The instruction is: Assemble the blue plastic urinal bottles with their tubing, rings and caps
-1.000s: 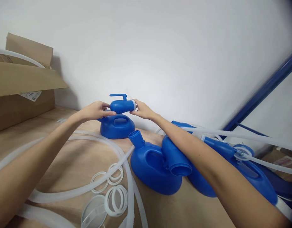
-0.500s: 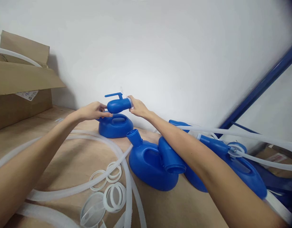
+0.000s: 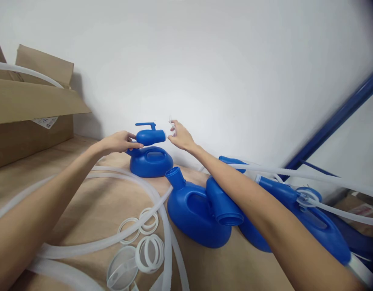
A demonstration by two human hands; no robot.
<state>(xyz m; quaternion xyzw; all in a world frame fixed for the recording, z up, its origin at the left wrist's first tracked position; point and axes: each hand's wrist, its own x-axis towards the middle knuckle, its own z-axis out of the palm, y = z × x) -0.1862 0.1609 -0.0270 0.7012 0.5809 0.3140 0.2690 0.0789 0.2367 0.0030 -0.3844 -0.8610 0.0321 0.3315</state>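
Cardboard is lining the worktop [image 3: 92, 210], and an open carton [image 3: 28, 117] is sitting at the far left against the white wall. Translucent soft tubing [image 3: 113, 238] is looping across the surface beside flat white sealing rings [image 3: 148, 252] and a clear round lid [image 3: 121, 268].

Left hand [image 3: 121, 141] is closing its grip on the rear end of a blue spout fitting [image 3: 150, 136], holding it level above a blue jug [image 3: 150, 161] lying by the wall. The fitting is rigid moulded plastic, smooth and glossy, with a thin lever on top; it is likely to handle light and stiff but a little slippery, so the rounded body is the safer hold, not the lever.

Right hand [image 3: 180, 137] is sitting just off the fitting's white-rimmed mouth, fingers loosely parted, pinching a small pale piece [image 3: 170, 120] too small to identify.

Further right, two more blue jugs [image 3: 195, 210] are lying on their sides, one carrying ribbed hose [image 3: 310, 174], below a blue frame bar [image 3: 335, 121].
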